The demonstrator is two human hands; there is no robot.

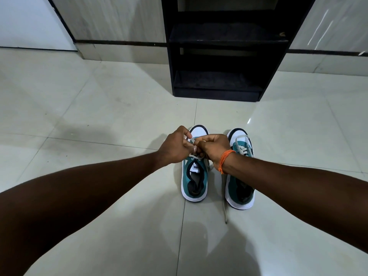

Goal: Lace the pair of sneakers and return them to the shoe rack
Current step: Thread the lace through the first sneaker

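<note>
**Lacing left shoe, near the top eyelets**

Left hand [175, 147] and right hand [214, 148] meet over the left shoe [194, 176], fingers pinched shut on its lace [196, 156]. Right shoe [241, 184] sits at 3 o'clock of it, lace threaded, one end trailing on the floor [99, 106]. Rack [223, 46] at 12 o'clock, shelves bare.

Next, likely: pull ends even, tie off, no slack.

Count: 2 shoes, 2 hands, 1 rack.
</note>
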